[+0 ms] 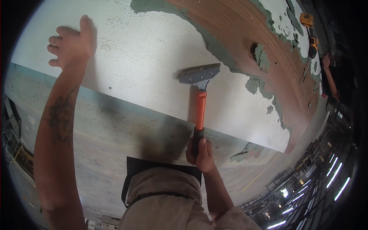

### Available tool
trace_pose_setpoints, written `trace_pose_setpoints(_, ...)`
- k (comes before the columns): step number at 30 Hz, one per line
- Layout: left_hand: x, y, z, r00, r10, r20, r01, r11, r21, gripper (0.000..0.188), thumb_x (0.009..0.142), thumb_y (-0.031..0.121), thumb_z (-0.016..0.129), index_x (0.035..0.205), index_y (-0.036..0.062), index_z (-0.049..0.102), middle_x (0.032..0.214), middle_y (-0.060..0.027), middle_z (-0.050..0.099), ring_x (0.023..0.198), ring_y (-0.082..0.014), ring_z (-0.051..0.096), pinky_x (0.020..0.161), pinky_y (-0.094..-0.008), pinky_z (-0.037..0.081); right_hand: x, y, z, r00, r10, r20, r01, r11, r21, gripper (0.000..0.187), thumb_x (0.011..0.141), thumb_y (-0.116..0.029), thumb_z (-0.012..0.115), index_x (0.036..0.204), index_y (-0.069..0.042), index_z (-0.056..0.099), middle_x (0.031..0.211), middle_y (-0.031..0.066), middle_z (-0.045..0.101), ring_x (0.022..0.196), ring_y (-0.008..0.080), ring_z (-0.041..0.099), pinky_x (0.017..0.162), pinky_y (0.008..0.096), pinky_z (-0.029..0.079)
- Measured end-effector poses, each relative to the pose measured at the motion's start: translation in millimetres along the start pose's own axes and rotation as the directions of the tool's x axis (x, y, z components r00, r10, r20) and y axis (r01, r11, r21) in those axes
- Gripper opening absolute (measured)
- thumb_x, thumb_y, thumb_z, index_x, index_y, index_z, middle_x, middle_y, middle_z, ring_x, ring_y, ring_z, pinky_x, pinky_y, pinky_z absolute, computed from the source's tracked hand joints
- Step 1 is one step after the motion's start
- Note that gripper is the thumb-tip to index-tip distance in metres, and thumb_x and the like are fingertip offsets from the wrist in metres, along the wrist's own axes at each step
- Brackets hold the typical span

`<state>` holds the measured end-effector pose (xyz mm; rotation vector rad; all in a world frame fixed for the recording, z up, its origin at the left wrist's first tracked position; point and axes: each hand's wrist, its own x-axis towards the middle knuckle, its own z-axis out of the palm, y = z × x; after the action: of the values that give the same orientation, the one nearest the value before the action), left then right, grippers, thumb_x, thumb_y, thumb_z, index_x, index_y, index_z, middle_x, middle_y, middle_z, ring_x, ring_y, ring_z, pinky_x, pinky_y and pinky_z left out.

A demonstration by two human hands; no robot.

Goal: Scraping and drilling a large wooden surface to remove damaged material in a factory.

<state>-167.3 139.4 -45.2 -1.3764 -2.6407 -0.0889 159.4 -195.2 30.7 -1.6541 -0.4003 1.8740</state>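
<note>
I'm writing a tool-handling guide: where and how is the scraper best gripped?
Probably by the black grip at its near end, coming from the person's side, as the right hand does. The scraper has a long, narrow handle pointing back toward the person, while its wide head lies at the far end, away from the grip.

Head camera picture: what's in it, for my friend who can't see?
A person's right hand has its grip on an orange-handled scraper, the blade over a white surface; the left hand is spread open at upper left. Beyond, patchy green stuff edges a brown strip, with a drill and another person's hand at far right.
</note>
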Motion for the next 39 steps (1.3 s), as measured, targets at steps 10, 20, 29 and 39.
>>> trace_pose_setpoints(10,-5,9,-22,0.995,0.012,0.098,-0.002,0.995,-0.104,0.095,0.091,0.073,0.044,0.147,-0.0042,0.039,0.153,-0.0300,0.032,0.146,-0.0430,0.025,0.115,-0.0659,0.014,-2,-3,51,0.999,0.038,0.031,-0.045,0.953,0.300,0.064,0.106,-0.065,0.023,0.095,-0.006,0.047,0.055,0.0057,0.044,0.040,0.0146,0.039,0.040,0.0294,0.031)
trace_pose_setpoints(20,-3,8,-15,0.995,-0.042,0.091,0.045,0.999,-0.022,0.092,0.089,0.079,0.042,0.146,0.0075,0.045,0.153,-0.0204,0.037,0.146,-0.0349,0.028,0.114,-0.0664,0.018,3,-11,81,0.998,0.009,0.057,-0.032,0.907,0.420,0.062,0.107,-0.064,0.021,0.098,-0.008,0.045,0.058,0.0063,0.044,0.043,0.0148,0.040,0.041,0.0294,0.032)
trace_pose_setpoints(29,0,5,-10,0.998,-0.045,0.049,0.046,0.999,-0.016,0.091,0.089,0.078,0.042,0.145,0.0072,0.043,0.154,-0.0228,0.034,0.146,-0.0374,0.026,0.113,-0.0685,0.017,8,-21,130,0.993,0.072,-0.094,-0.011,0.848,0.530,0.059,0.107,-0.064,0.027,0.101,-0.008,0.047,0.067,0.0072,0.048,0.049,0.0152,0.045,0.045,0.0301,0.035)
trace_pose_setpoints(39,3,1,-1,0.999,-0.036,-0.037,0.036,0.999,-0.001,0.097,0.089,0.080,0.040,0.153,0.0058,0.035,0.158,-0.0275,0.028,0.149,-0.0418,0.021,0.113,-0.0719,0.014,38,-22,152,0.984,0.022,-0.177,0.095,0.774,0.626,0.058,0.106,-0.064,0.030,0.099,-0.009,0.045,0.067,0.0040,0.044,0.049,0.0122,0.037,0.043,0.0270,0.028)
